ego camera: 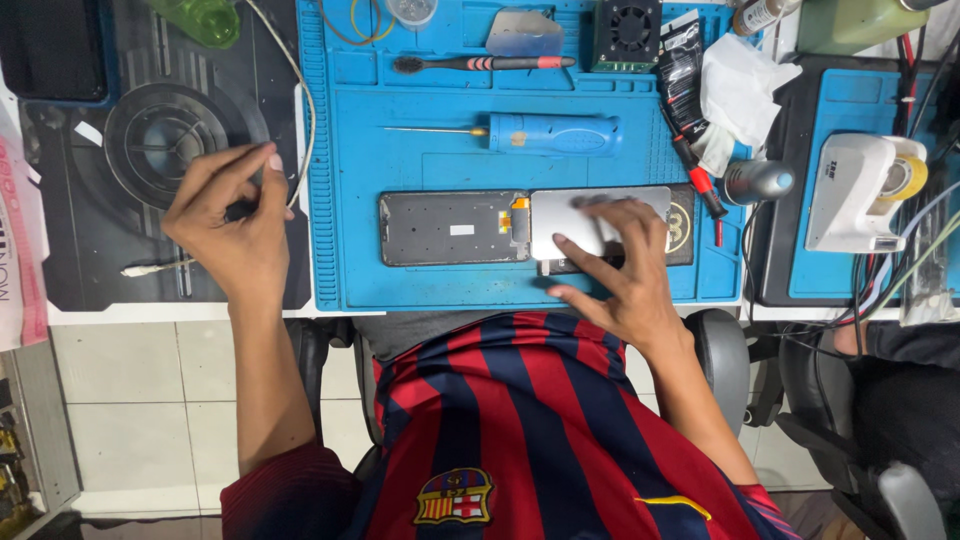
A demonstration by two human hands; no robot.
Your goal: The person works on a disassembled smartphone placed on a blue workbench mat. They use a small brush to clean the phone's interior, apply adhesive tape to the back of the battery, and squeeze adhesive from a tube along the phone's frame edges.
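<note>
Near the middle of the frame, the right hand lies spread with its fingers flat on a silver phone panel, pressing on it rather than gripping it. This panel sits on the blue work mat, and just left of it, joined by a small orange flex strip, lies a dark grey phone frame. At centre left of the frame, the left hand is pinched closed around a small dark object that is mostly hidden by the fingers; what it is cannot be told. That hand hovers over a black mat with a round dish in it, and a white cable curves past the fingertips. A cotton swab lies just left of the hand. Above the phone parts on the blue mat rest a blue-handled screwdriver and, higher, a toothbrush. A white tape dispenser stands at right.
</note>
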